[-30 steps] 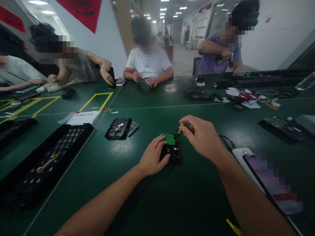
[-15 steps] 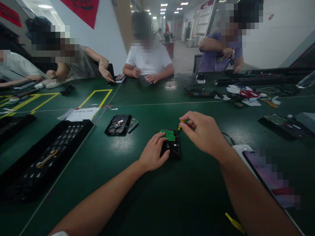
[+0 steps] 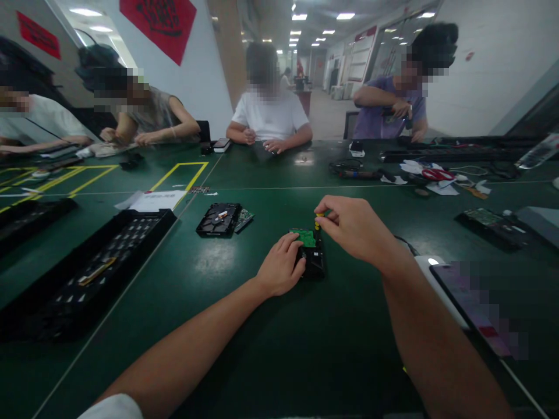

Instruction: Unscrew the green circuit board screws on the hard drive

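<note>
A black hard drive point(image 3: 315, 266) with a green circuit board point(image 3: 307, 237) lies on the table in front of me. My left hand point(image 3: 282, 265) holds it from the left, fingertips on the board and thumb on the black casing. Between thumb and fingers, my right hand point(image 3: 356, 227) pinches a small yellow screwdriver point(image 3: 318, 223). The screwdriver stands nearly upright at the drive's far right corner; its tip is too small to make out. To the left lie another opened drive point(image 3: 218, 220) and a loose circuit board point(image 3: 244, 220).
A long black tray point(image 3: 144, 233) with a yellowish strip lies at the left. Beside my right forearm is a phone point(image 3: 463, 302) on a white object. Another drive point(image 3: 491, 227) sits at the right. Cables and scraps point(image 3: 432, 174) lie farther back. Several people sit across the green table point(image 3: 244, 361).
The screwdriver has become more upright at the drive's corner. My view has shifted slightly. Across the table at left, a person's arm has drawn back from a small box-like item.
</note>
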Tool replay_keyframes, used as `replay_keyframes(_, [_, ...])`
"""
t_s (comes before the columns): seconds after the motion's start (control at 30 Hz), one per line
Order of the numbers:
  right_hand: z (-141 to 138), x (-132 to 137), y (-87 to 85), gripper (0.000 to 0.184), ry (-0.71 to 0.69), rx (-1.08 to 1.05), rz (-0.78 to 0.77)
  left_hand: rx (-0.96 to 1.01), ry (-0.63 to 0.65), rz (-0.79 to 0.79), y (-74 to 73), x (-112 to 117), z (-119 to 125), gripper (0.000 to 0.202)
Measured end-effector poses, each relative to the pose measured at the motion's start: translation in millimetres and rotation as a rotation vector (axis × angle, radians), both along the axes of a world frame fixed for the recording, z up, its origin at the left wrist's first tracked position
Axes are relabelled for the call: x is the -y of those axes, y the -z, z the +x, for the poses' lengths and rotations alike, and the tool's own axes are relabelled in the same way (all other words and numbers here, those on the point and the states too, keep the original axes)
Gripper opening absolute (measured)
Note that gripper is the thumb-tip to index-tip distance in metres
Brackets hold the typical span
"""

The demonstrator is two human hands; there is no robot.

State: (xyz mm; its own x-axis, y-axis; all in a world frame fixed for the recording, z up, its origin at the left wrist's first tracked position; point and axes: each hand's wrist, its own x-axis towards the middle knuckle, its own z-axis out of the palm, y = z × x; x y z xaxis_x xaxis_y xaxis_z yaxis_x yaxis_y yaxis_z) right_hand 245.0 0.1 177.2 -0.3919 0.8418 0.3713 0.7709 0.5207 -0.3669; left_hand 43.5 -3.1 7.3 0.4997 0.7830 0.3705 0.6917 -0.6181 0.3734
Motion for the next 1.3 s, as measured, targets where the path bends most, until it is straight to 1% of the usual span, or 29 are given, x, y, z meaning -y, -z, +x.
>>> replay_keyframes(0.1, [1.3,3.1,-0.7,0.005,-0.009,0.011,0.020,0.013,0.013,0.004,1.1,0.3,0.0,0.036])
replay_keyframes(0.2, [6.8,2.3,-2.5,0.011,0.001,0.023,0.031,0.034,0.019,-0.012,-0.6,-0.4,-1.6,0.036])
replay_keyframes(0.3, [11.4,-0.6,-3.3,0.011,0.009,0.014,0.023,0.063,0.036,-0.061,-7.5,-6.0,-6.4,0.033])
replay_keyframes(0.4, [12.6,-4.1,-1.5,0.008,0.033,-0.006,0.002,0.057,0.100,-0.095,-16.6,-17.5,-11.9,0.028])
replay_keyframes(0.47, [11.8,-6.7,0.7,0.006,0.056,-0.025,-0.013,0.054,0.125,-0.096,-20.1,-26.0,-13.1,0.026])
replay_keyframes(0.53, [10.4,-9.4,2.7,0.004,0.073,-0.052,-0.023,0.076,0.109,-0.086,-19.9,-32.2,-11.7,0.025])
replay_keyframes(0.63, [8.6,-13.5,3.8,0.004,0.093,-0.087,-0.031,0.112,0.064,-0.053,-14.7,-35.0,-7.1,0.028])
replay_keyframes(0.83, [11.7,-13.7,0.1,0.007,0.100,-0.067,-0.064,0.092,0.062,-0.019,-5.9,-24.4,-5.3,0.035])
replay_keyframes(0.93, [14.2,-7.7,0.7,0.008,0.108,-0.060,-0.059,0.059,0.064,-0.020,-4.6,-15.4,-6.0,0.048])
replay_keyframes(1.03, [14.4,-0.9,2.4,0.008,0.120,-0.041,-0.012,-0.003,0.081,-0.012,-3.5,-6.5,-5.9,0.062])
replay_keyframes(1.1, [13.5,2.9,3.1,0.008,0.118,-0.028,0.001,-0.030,0.080,0.003,-3.1,-2.2,-5.6,0.067])
replay_keyframes(1.3, [12.2,8.4,3.8,0.009,0.098,-0.033,0.037,-0.064,0.075,0.030,-2.3,-0.6,-4.1,0.069])
